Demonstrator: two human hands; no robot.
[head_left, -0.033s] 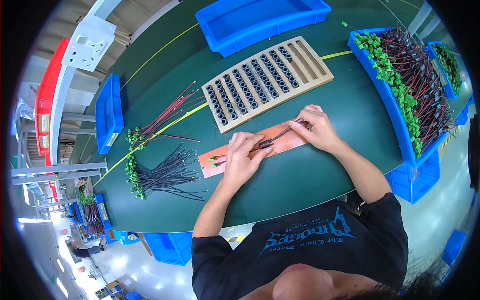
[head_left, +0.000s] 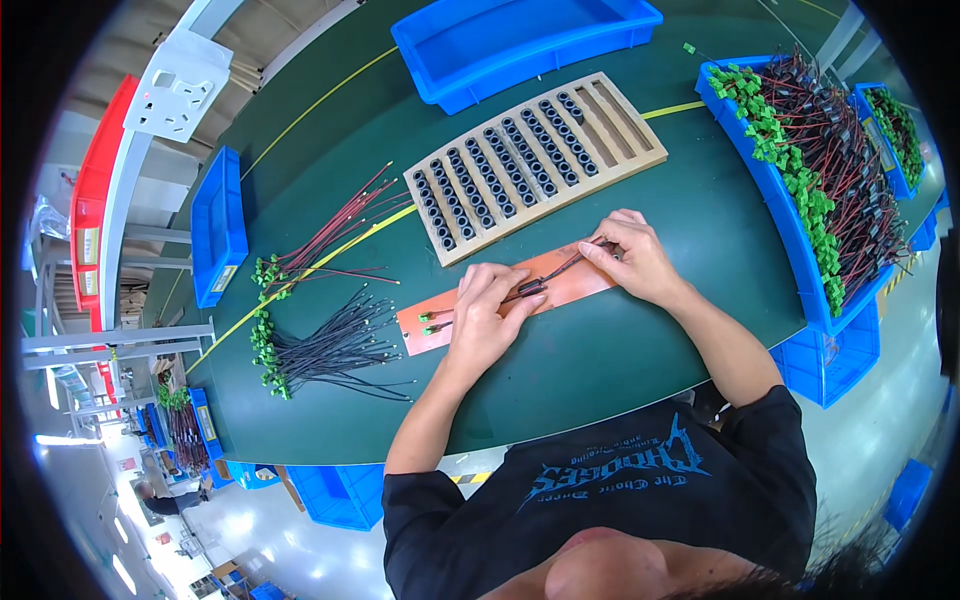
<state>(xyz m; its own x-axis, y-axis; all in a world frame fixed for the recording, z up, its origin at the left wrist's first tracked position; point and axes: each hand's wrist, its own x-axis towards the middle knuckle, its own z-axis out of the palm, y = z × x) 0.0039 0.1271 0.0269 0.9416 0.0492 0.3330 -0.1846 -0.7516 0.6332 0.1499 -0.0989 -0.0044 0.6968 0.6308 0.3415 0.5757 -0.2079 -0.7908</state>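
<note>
A copper-orange strip board (head_left: 580, 291) lies slantwise on the green table. Along it run dark wires (head_left: 569, 266) that pass through a small black ring core (head_left: 530, 288). Two green connectors (head_left: 425, 317) at the left ends of the wires stick out beyond my left hand (head_left: 484, 315). That hand rests on the board, its fingers closed over the wires just left of the core. At the board's right end, my right hand (head_left: 632, 258) pinches the other ends of the wires between thumb and fingers; the tips are mostly hidden.
Beyond the board stands a wooden tray (head_left: 640, 158) with rows of black ring cores. Bundles of red wires (head_left: 335, 232) and black wires (head_left: 335, 345) with green connectors lie left. A blue bin (head_left: 765, 215) of finished-looking wire sets stands right; another blue bin (head_left: 440, 85) is at the back.
</note>
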